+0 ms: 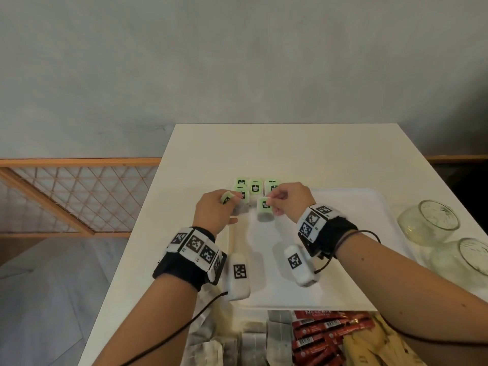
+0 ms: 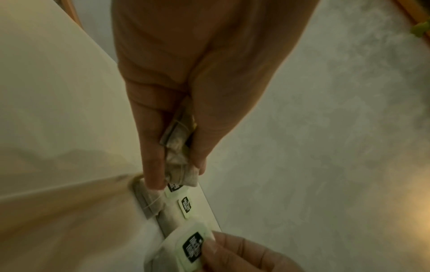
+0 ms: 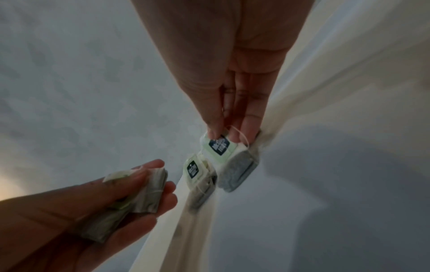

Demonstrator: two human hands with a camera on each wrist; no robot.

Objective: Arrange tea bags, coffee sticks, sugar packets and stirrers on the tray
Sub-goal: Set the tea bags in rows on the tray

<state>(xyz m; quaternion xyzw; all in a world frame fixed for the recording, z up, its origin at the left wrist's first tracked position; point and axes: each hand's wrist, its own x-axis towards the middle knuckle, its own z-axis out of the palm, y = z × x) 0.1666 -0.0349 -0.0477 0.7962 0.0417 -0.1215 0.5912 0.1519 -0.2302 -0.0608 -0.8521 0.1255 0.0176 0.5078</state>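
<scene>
A white tray point(image 1: 351, 207) lies on the white table point(image 1: 200, 154). Several tea bags with green tags point(image 1: 254, 186) lie in rows at the tray's far left corner. My left hand point(image 1: 228, 203) grips a small stack of tea bags point(image 2: 179, 147) just left of those rows. My right hand point(image 1: 273, 204) pinches one tea bag point(image 3: 239, 171) by its green tag point(image 3: 220, 145), low over the tray beside the laid bags. In the right wrist view the left hand point(image 3: 149, 184) with its stack sits at the lower left.
Two glass jars point(image 1: 427, 220) point(image 1: 470, 257) lie right of the tray. Red coffee sticks point(image 1: 324, 336), brown packets point(image 1: 375, 344) and loose tea bags point(image 1: 253, 339) are piled at the near edge. A thin wooden stick point(image 1: 231, 239) lies along the tray's left side.
</scene>
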